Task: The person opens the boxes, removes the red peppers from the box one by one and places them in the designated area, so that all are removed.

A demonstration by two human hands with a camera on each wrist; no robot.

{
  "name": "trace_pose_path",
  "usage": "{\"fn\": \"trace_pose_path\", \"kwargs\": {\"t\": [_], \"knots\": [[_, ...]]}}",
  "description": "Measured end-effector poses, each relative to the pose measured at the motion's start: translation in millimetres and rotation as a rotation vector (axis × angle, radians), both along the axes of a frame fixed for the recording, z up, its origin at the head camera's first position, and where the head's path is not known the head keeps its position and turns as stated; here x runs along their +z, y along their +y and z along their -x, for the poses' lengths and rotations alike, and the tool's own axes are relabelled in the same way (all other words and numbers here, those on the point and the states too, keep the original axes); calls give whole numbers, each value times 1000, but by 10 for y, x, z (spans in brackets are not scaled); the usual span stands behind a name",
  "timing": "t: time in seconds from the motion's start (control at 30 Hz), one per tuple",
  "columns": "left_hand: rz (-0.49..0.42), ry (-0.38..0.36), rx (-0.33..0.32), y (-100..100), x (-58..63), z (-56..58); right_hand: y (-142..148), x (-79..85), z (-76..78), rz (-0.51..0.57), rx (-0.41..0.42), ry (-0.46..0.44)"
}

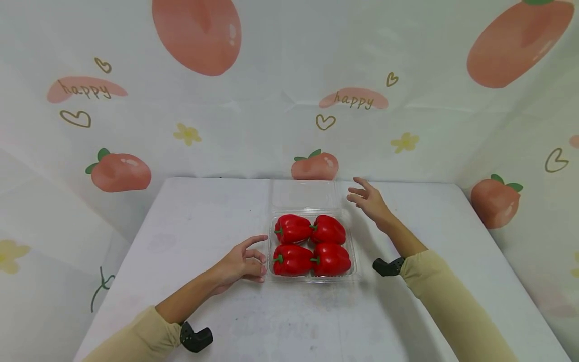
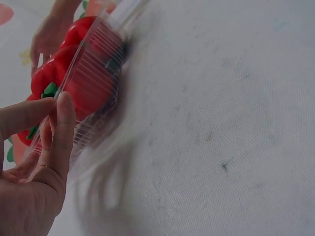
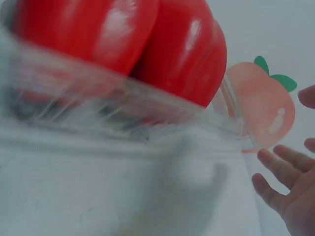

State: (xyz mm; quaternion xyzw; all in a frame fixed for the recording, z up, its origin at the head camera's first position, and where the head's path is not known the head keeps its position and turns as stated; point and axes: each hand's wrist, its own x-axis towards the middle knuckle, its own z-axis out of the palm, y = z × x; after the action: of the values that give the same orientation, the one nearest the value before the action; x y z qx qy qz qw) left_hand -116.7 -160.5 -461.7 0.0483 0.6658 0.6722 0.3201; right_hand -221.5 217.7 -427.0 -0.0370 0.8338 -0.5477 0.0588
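Several red bell peppers (image 1: pixel 331 259) with green stems sit in a clear plastic clamshell box (image 1: pixel 355 274). Its transparent lid (image 1: pixel 304 195) is folded back toward the wall. Beside the box's left edge is my left hand (image 1: pixel 237 261), index finger stretched out and its tip right at the rim; the other fingers are loosely bent. In the left wrist view, the fingertips of this hand (image 2: pixel 42 162) overlap the box edge near a pepper (image 2: pixel 91 88). My right hand (image 1: pixel 368 201) hovers to the right of the lid, fingers spread and holding nothing.
The box rests on a white table (image 1: pixel 203 211) whose far edge meets a backdrop cloth (image 1: pixel 253 110) printed with fruit, hearts and flowers. Black wrist devices (image 1: pixel 196 338) hang at both sleeves.
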Motion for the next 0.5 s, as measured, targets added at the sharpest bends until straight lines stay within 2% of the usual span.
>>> {"fn": "trace_pose_path", "kwargs": {"t": [0.2, 0.5], "knots": [[-8, 1, -1, -5, -3, 4, 34, 56, -133, -39, 156, 37], [-10, -9, -1, -3, 11, -4, 82, 182, -418, -82, 480, 68]]}}
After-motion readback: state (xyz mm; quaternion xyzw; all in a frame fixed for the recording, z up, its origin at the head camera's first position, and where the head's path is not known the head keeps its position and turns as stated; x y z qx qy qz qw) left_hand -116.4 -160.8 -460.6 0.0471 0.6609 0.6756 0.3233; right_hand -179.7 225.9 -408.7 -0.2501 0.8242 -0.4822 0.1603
